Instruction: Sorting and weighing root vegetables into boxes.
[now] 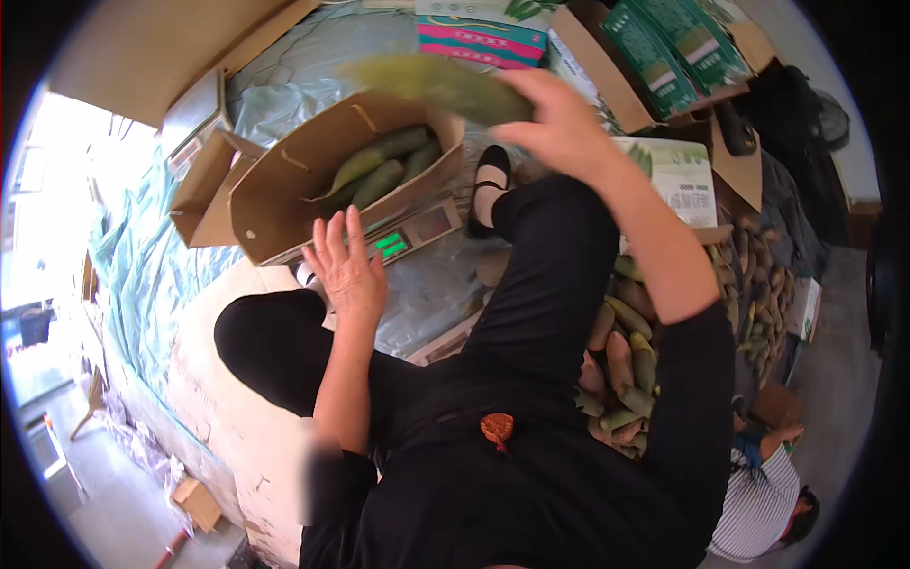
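Note:
My right hand [559, 123] grips a long green radish [427, 83] by one end, smeared by motion, above the far right of an open cardboard box [284, 185]. Several more green radishes [379, 166] lie inside that box. The box rests on a scale with a lit green display [390, 245]. My left hand [349, 266] is open, fingers stretched out, at the near side of the box beside the display. It holds nothing; whether its fingertips touch the cardboard I cannot tell.
A heap of green and brownish radishes [621, 351] lies right of my legs. Printed cartons [675, 180] and green boxes [668, 57] stand at the far right, with pink and blue boxes [483, 43] behind. Plastic sheeting [142, 294] lies left. Another person [763, 498] is at lower right.

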{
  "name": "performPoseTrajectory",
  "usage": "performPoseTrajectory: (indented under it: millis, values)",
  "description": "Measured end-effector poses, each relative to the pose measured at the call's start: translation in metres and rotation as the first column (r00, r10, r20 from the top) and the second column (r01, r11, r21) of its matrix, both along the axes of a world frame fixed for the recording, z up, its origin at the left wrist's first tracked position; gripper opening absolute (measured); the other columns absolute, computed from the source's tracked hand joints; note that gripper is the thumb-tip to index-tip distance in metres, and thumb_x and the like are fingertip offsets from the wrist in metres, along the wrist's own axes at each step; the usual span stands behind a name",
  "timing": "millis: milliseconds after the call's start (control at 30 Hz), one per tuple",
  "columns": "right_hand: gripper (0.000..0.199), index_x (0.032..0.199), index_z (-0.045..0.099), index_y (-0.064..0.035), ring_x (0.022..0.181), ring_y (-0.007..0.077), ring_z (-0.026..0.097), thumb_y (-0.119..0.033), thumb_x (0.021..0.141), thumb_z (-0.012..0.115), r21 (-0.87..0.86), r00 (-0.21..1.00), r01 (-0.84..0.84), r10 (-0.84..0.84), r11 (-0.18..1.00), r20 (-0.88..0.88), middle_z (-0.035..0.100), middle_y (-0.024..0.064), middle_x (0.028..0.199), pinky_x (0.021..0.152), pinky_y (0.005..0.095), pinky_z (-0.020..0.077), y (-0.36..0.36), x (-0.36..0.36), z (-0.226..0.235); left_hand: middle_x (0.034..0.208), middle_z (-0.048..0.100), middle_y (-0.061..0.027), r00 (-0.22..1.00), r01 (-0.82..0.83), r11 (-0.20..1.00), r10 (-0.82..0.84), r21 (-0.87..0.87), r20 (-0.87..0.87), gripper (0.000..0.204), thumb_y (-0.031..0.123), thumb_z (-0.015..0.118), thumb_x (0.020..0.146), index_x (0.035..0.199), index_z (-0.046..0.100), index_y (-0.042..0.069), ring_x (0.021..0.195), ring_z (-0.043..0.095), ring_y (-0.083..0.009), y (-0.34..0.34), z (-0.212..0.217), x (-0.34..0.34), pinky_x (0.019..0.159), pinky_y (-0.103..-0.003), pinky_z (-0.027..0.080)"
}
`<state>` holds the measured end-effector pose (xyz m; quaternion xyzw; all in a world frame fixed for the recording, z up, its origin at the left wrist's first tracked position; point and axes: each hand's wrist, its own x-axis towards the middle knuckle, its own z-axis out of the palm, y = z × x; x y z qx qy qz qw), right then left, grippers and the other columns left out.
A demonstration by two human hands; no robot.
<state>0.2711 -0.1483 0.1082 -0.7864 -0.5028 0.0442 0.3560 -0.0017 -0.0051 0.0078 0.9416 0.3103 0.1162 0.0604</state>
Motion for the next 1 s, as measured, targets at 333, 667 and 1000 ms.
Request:
performPoseTrajectory:
  millis: [333,667,1000]
  values:
    - [0.042,0.108,0.064,-0.0063,0.094,0.0309,0.061,-0.028,0.072,0.07,0.119,0.958,-0.104,0.132,0.987,-0.256,0.064,0.0147,0.103,0.085,0.0395,0.0485,0.057,-0.054,-0.005,0.138,0.036,-0.0093,0.999,0.012,0.998,-0.009,0.063,-0.035,0.085,0.013,0.073,0.07,0.143,0.03,0.014,0.133,0.027,-0.0338,-0.003,-0.006,-0.002,0.105,-0.058,0.022]
    - [0.037,0.108,0.062,-0.0012,0.098,0.0241,0.062,-0.024,0.079,0.067,-0.257,0.567,0.666,-0.699,0.701,-0.437,0.065,0.0154,0.105,0.082,0.0334,0.0489,-0.261,0.005,-0.085,0.14,0.033,-0.0096,0.998,0.047,0.993,-0.042,0.106,-0.048,0.082,0.014,0.071,0.075,0.144,0.026,0.013,0.133,0.026,-0.0325,-0.008,-0.006,0.004,0.106,-0.058,0.022]
    - [0.048,0.117,0.058,-0.0056,0.103,0.0336,0.058,-0.02,0.073,0.073,-0.826,0.314,0.56,-0.938,0.061,0.143,0.063,0.0163,0.109,0.087,0.0409,0.047,-0.444,-0.124,-0.213,0.141,0.033,-0.0109,0.997,0.069,0.989,-0.064,0.13,-0.045,0.082,0.015,0.069,0.077,0.145,0.024,0.013,0.133,0.026,-0.0339,-0.012,-0.011,0.006,0.106,-0.058,0.02]
